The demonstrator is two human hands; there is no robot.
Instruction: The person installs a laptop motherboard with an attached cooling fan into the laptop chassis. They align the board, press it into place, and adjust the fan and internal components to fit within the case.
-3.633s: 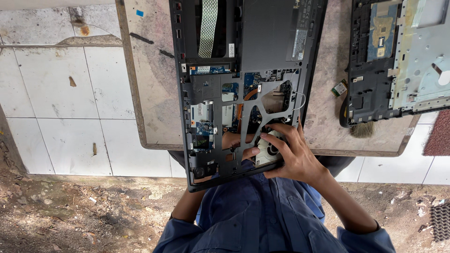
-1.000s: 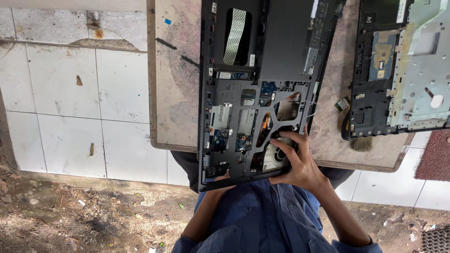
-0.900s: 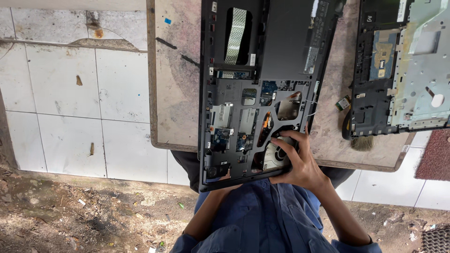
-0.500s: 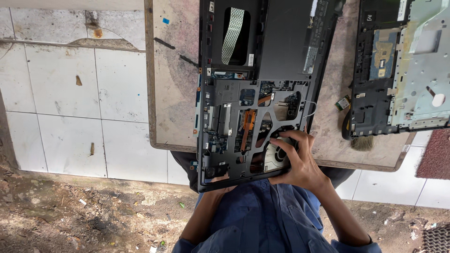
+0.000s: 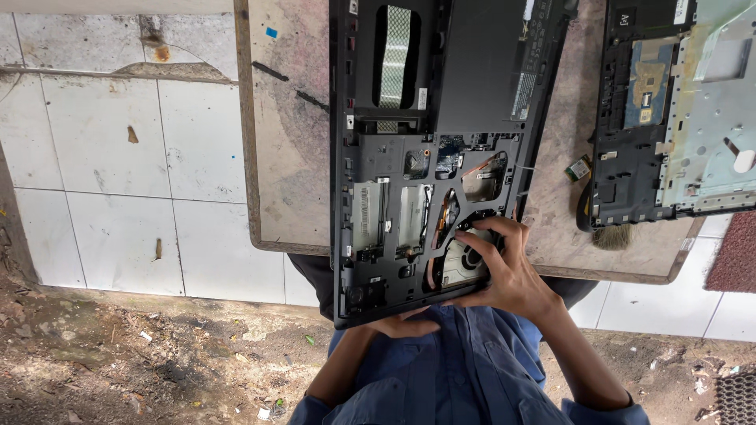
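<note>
Both hands were on the opened laptop base (image 5: 425, 165), which lay bottom-up at frame centre, its near edge hanging off the desk (image 5: 287, 157) over the person's lap. Right hand (image 5: 504, 271), lower centre-right, had fingers curled down into the fan cavity, touching the cooling fan (image 5: 461, 264); can't tell if it actually gripped anything. Left hand (image 5: 405, 324) sat under the near edge, fingers partly curled, propping the base from below, mostly hidden. A second dismantled laptop (image 5: 677, 118) lay at upper right, a small brush (image 5: 606, 232) and a loose green card (image 5: 579, 168) just beside it. Risk, judged: the overhanging base could tip or slide off if the left hand's support slipped; prying at the fan could strain the thin wires nearby.
</note>
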